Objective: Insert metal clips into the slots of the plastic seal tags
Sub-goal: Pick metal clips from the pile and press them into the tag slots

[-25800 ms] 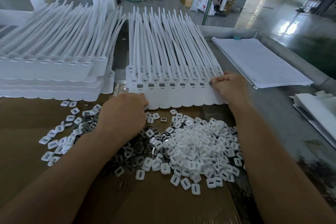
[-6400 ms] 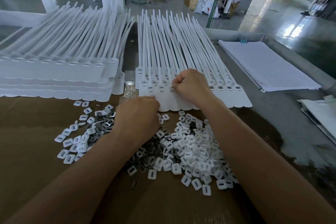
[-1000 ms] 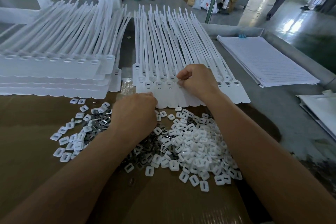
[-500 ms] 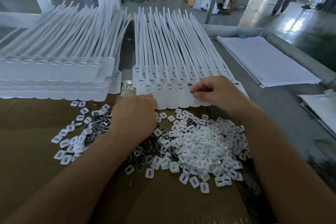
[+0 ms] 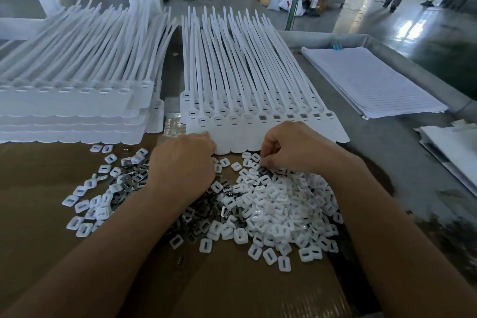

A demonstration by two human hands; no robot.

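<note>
Our right hand (image 5: 291,148) has its fingers (image 5: 267,143) curled tight, thumb to forefinger, tips down in the 12 o'clock edge of the loose pile. Whether a piece is already pinched there we cannot tell. Our left hand (image 5: 184,162), at 9 o'clock of the right, rests knuckles-up against the near edge of the seal tags (image 5: 258,121). Its fingers are folded under and hidden, so their hold is unclear too. The metal clips (image 5: 196,219) lie dark and thin among white caps (image 5: 271,209) on the cardboard (image 5: 51,240), at 6 o'clock of the tag row. We judge them light, stiff and slick, best nipped by two opposite edges, one at a time. The open-looking slots (image 5: 290,116) sit toward 3 o'clock along the row.
</note>
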